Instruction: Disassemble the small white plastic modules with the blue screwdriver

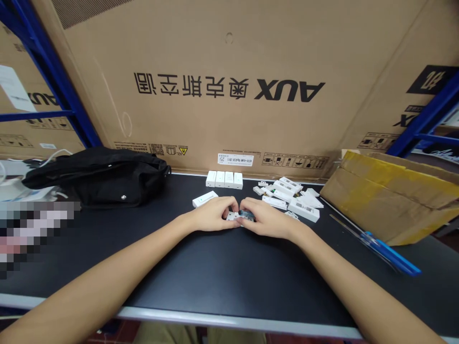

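My left hand (216, 213) and my right hand (264, 217) meet above the black table, fingers and thumbs closed. Between them is a small white plastic part (232, 216) with dark holes, gripped from both sides and largely covered by the fingers. At my right thumb and fingers shows a small dark, shiny piece (246, 215) whose kind I cannot make out. Just beyond my left hand lies a white rectangular plastic unit (205, 198). Past my right hand is a loose pile of white plastic housings (304, 209) and smaller pieces.
Several white units (224, 179) stand in a row at the back, before a large cardboard box (229, 124). A black bag (103, 177) lies left. At right are an open, taped carton (387, 196) and a blue-handled tool (390, 253). Blue shelf posts (64, 91) flank the table.
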A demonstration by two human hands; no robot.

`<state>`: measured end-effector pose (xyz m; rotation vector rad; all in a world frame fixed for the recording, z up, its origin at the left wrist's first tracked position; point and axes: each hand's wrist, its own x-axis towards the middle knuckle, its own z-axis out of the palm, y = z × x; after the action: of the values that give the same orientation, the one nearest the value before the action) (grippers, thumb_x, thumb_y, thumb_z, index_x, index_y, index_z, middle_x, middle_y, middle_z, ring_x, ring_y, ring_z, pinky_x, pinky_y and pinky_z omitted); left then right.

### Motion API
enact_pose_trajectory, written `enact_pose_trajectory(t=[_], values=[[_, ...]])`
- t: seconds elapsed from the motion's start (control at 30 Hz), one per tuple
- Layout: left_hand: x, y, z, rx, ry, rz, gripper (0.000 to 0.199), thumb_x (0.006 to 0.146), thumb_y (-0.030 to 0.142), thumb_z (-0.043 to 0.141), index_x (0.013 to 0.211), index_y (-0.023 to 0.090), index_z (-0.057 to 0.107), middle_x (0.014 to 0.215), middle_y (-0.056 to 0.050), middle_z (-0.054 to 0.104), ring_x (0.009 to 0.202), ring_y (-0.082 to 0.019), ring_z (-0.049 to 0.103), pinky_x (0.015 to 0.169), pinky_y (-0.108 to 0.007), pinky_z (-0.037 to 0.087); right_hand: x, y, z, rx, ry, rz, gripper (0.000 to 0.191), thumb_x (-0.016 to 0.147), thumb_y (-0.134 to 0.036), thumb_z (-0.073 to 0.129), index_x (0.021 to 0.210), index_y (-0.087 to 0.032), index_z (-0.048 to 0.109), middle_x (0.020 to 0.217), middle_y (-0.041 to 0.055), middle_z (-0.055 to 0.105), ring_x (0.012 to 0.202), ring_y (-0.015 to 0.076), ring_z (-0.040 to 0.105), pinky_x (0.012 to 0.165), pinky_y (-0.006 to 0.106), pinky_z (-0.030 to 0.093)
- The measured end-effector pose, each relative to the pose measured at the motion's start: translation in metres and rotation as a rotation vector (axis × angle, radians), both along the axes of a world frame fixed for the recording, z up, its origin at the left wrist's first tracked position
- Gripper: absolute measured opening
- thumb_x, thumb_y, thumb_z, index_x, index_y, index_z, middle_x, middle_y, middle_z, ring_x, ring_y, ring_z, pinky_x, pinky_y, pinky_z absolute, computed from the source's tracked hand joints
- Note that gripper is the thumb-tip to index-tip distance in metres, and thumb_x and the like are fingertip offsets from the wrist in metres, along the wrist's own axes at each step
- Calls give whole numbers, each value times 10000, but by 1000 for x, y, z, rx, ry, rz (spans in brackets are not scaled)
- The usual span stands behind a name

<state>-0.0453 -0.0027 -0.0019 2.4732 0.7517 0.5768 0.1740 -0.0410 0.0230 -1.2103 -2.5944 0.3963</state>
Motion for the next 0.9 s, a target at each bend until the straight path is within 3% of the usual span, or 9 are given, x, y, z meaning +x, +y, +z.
enact_pose_trajectory(t=[0.4,0.57,0.9], values=[[-1,10,-7,-156,-51,19,511,711,572,780,993,191,589,657,66,569,583,-102,540,572,-221,391,4,4,-3,29,-11,87,155,952,-332,504,955,-188,561,912,45,584,779,163,540,696,287,417],[1,8,-6,-176,-77,40,512,678,560,809,949,188,585,646,65,583,579,-100,540,584,-220,403,5,5,-7,88,-28,82,72,913,-247,509,913,-179,535,898,61,577,725,164,511,650,295,393],[6,5,-6,-187,-81,109,501,665,550,819,925,195,579,649,56,589,580,-113,554,572,-222,392,7,7,-8,128,-40,68,70,916,-243,507,917,-181,539,891,62,595,733,169,540,658,299,407]])
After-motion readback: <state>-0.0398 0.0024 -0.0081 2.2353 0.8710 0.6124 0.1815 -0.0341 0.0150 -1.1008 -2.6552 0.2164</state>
